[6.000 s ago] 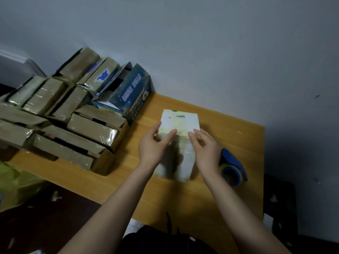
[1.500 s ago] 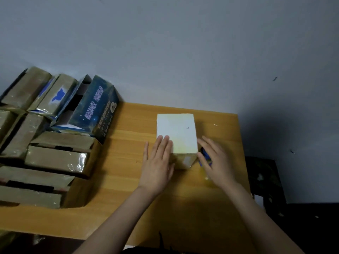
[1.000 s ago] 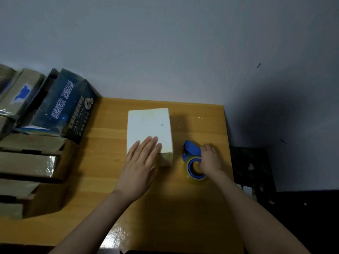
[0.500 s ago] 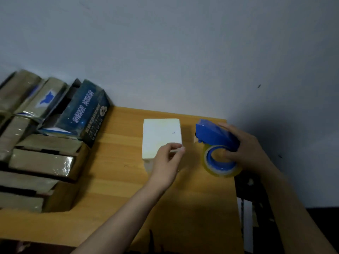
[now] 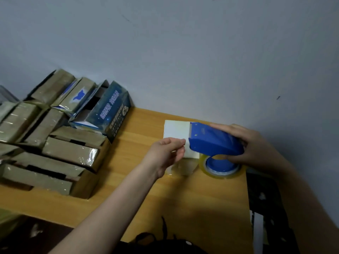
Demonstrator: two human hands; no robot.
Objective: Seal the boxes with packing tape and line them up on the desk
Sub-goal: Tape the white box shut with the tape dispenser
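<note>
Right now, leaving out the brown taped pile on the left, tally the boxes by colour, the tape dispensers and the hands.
White box: 1
Dark blue box: 1
Tape dispenser: 1
Hands: 2, left hand and right hand
Total: 5

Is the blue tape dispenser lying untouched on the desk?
No, the right hand grips the blue tape dispenser, whose front end is over the white box.

Glossy wooden desk point(image 5: 183, 198), matt white box point(image 5: 176, 129), blue plastic tape dispenser point(image 5: 214, 142).
</note>
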